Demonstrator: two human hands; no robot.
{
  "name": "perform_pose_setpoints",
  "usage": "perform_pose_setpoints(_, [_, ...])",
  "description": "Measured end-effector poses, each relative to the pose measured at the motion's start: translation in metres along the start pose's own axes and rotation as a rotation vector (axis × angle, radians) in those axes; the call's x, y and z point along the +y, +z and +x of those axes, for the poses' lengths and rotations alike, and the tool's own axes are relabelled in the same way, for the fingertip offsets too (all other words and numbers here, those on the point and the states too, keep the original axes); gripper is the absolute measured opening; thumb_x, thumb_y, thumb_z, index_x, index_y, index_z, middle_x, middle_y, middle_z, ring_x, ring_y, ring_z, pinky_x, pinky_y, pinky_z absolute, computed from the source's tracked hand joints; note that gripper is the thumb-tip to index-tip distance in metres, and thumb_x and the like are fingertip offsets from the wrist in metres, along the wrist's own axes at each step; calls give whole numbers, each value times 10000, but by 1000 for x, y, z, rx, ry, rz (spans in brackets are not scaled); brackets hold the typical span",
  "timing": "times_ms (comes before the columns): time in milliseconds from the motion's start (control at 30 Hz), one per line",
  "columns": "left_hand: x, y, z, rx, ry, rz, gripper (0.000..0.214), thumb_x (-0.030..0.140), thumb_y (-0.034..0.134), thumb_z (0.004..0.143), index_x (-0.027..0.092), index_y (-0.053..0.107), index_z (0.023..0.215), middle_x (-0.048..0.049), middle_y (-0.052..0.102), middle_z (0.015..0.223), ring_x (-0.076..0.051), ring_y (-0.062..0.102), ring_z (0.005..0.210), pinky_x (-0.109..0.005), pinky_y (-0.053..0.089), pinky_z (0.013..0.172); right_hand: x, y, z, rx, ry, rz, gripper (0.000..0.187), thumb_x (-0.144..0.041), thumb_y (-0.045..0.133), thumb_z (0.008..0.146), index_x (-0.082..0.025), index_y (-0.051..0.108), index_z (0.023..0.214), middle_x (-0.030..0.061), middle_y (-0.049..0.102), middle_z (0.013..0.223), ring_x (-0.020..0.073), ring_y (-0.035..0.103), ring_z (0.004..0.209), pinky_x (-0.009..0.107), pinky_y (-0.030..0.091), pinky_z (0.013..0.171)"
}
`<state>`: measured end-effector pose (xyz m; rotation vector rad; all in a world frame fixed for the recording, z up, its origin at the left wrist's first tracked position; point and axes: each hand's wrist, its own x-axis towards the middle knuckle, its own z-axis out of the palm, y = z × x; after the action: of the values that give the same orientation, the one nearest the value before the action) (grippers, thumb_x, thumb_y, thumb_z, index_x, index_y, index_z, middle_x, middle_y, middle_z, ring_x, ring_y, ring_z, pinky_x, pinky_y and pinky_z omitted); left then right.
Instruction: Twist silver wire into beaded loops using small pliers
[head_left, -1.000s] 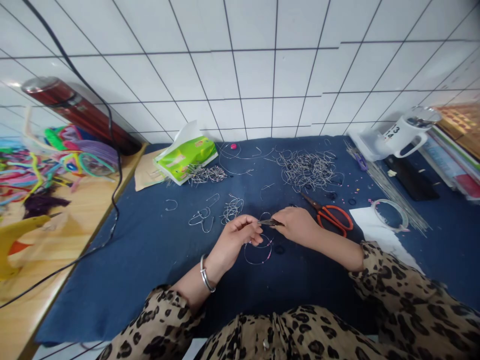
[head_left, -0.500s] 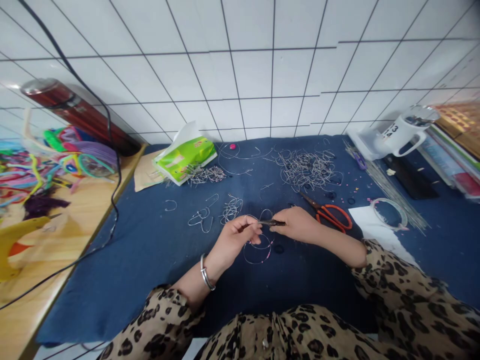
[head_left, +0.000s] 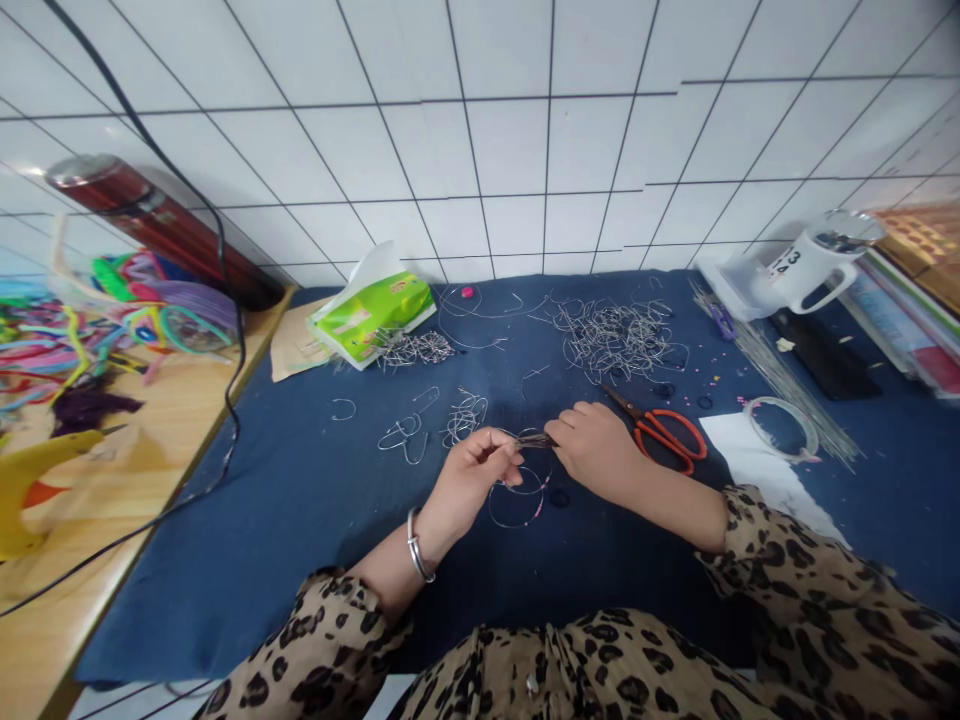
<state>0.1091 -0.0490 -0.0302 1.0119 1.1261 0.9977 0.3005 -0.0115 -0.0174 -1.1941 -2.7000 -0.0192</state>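
My left hand (head_left: 480, 468) is closed in a pinch on a thin wire, most of it hidden by the fingers. From the right, my right hand (head_left: 596, 448) grips small dark pliers (head_left: 535, 440), their jaws pointing at the left fingertips. Just below the fingers shows a thin wire loop with pink beads (head_left: 538, 508); whether it hangs from the left hand or lies on the cloth I cannot tell. Beyond the left hand lies a small bunch of bent wires (head_left: 465, 415). Orange-handled scissors (head_left: 667, 435) rest beside my right wrist.
A big tangle of wire pieces (head_left: 619, 335) lies on the blue cloth (head_left: 262, 540). A green tissue pack (head_left: 371, 315) stands behind, left. On the right are a wire coil (head_left: 782, 428), straight wires (head_left: 780, 370) and a white mug (head_left: 814, 265). A black cable (head_left: 225, 270) crosses at left.
My right hand has rolled over, so its knuckles now face up and the pliers have turned with it. The left hand keeps its pinch in nearly the same place.
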Motion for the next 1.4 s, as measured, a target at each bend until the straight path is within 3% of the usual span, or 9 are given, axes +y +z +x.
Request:
perform_pose_setpoints(200, [-1,2,-1,35,8,-34,104,236,568,802,138,561,768,-10,619,712,-71,565,544,-203,441,567,-3,-5,-1,47,-9,-77,168,-150,431,845,-158,593,802,48,555,712,181,402,743,326,219,654])
perform_pose_setpoints(1400, [2,4,-4,112,77,163,145,281,589,785,149,560,732,14,605,624,-81,576,537,-201,465,571,-4,0,-1,-50,12,2,150,-145,433,830,-150,575,783,53,588,732,170,452,734,308,264,657])
